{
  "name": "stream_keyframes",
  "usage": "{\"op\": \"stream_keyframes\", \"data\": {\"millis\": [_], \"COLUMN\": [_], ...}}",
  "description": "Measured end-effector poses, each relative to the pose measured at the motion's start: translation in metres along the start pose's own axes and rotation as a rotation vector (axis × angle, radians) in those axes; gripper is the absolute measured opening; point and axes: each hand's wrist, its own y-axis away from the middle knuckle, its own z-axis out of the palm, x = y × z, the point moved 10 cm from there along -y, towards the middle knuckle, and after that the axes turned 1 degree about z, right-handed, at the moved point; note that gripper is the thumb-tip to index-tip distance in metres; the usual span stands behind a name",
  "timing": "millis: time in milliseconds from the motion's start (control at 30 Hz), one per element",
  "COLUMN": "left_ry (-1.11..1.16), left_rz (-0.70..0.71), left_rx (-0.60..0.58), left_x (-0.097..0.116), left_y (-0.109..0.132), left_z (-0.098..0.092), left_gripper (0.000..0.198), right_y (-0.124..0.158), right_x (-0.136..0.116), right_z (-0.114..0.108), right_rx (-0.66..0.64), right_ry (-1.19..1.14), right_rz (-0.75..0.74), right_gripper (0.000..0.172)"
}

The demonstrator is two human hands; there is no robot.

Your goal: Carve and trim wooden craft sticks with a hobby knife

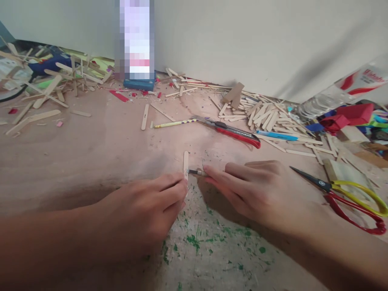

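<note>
Between the fingertips of my left hand [148, 202], an upright-lying wooden craft stick [186, 159] is pinched on the work surface, its far end sticking out past my fingers. My right hand [254, 188] grips a small craft knife [200, 172], pointing left. The knife's dark blade tip touches or nearly touches the stick's right side, just above my left fingertips; the exact contact is too small to tell. Most of the knife's handle is hidden under my right fingers. Beyond both hands lie a red and black box cutter [233, 131] and a yellow patterned pencil [172, 123].
Scissors [329, 188] with red and yellow handles lie right of my right hand, blades parted slightly. A blue pen [277, 135] rests by a heap of craft sticks [263, 115]. A plastic bottle [339, 91] leans at right. A blurred-out phone [138, 40] stands on a blue holder [139, 83].
</note>
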Motion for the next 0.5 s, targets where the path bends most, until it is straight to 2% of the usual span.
{"op": "stream_keyframes", "data": {"millis": [133, 233, 400, 500], "left_ry": [-0.036, -0.039, -0.033, 0.000], "left_rz": [0.057, 0.033, 0.023, -0.010], "left_rx": [-0.008, 0.013, 0.031, 0.030], "left_x": [0.005, 0.002, 0.002, -0.001], "left_y": [-0.001, -0.002, -0.002, -0.001], "left_z": [0.002, 0.001, -0.003, -0.003], "left_gripper": [0.052, 0.050, 0.045, 0.039], "right_y": [-0.001, -0.003, -0.003, 0.000], "right_x": [-0.003, -0.001, 0.010, 0.015], "right_z": [0.007, 0.014, 0.007, -0.001], "right_rx": [0.058, 0.111, 0.167, 0.140], "right_ry": [-0.017, -0.038, -0.090, -0.148], "right_rz": [0.052, 0.093, 0.125, 0.102], "right_gripper": [0.039, 0.043, 0.028, 0.023]}}
